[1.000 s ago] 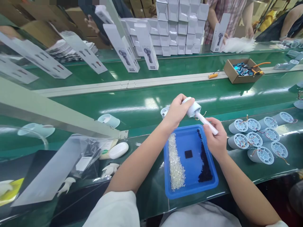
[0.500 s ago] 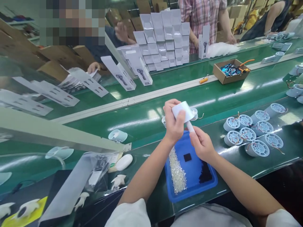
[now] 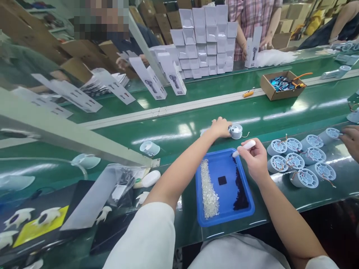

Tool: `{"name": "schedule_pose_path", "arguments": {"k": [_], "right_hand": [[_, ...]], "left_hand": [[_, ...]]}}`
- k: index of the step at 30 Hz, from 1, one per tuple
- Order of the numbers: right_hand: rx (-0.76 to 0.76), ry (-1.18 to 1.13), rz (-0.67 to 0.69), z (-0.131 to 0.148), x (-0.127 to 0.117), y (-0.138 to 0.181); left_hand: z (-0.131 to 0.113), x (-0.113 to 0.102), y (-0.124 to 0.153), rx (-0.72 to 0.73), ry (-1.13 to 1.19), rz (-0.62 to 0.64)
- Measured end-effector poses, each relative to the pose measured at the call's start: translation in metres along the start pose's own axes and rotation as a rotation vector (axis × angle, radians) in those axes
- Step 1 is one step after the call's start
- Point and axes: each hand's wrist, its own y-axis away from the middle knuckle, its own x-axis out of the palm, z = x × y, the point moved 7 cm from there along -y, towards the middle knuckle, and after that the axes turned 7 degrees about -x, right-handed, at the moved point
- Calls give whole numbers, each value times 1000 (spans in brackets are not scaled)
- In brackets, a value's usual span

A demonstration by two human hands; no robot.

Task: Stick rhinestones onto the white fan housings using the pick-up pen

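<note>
My left hand [image 3: 221, 127] reaches out over the green belt, right beside a pale blue round housing [image 3: 236, 131] with a thin wire. Its fingers are mostly hidden, so whether it grips anything does not show. In my right hand [image 3: 257, 158] is a white pen-like stick [image 3: 246, 147], its lower tip at the upper right corner of the blue tray [image 3: 228, 201]. Small black pieces [image 3: 240, 198] line that tray's right side, clear beads [image 3: 209, 194] its left, and a black square [image 3: 222, 180] lies between them. My left forearm partly covers another pale part.
Several wired pale blue housings [image 3: 294, 160] stand at right, near another person's hand [image 3: 352, 140]. A cardboard box [image 3: 276, 93] of small blue parts and an orange-handled tool sits across the belt. At left are a slanted beam [image 3: 84, 134], a clear bag [image 3: 123, 190] and white shells.
My left hand has moved away from my right, and the pale cylinder it held is no longer visible in it. My right hand has moved with the stick to the tray's upper right corner.
</note>
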Motion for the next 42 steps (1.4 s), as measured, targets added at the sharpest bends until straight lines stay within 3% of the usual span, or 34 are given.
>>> {"name": "schedule_pose_path", "arguments": {"k": [2,6,10,13,15,19,22,24,26,30,33,37,40,42], "right_hand": [[14,-22,42,-1,4,0],[17,-15,164,-6,16,4],[41,60,244,-15,27,10],[49,93,323,-21,38,16],[44,106,375,-23,45,21],[26,108,460,-25,55,26],[37,103,508,-29,58,29],[46,103,528,-32,58,30],[44,108,540,-34,58,31],[31,147,569,-34,59,31],[0,173,556,-29,58,29],[-108,304,506,-17,52,22],[-230,394,392,-6,42,17],[-236,344,388,-7,41,18]], "left_hand": [[-14,5,-1,43,50,-33],[-43,2,4,264,237,-143],[-34,-24,10,255,322,-230],[13,-58,34,159,453,-426],[60,-64,53,-34,437,-445],[151,-35,81,-547,283,-276],[176,-7,83,-701,230,-87],[173,-1,79,-712,195,-63],[155,-4,72,-618,150,-106],[88,0,57,-118,260,-22],[52,10,50,109,387,52],[38,15,39,145,409,1],[40,8,36,133,437,-78],[44,0,37,128,490,-132]]}}
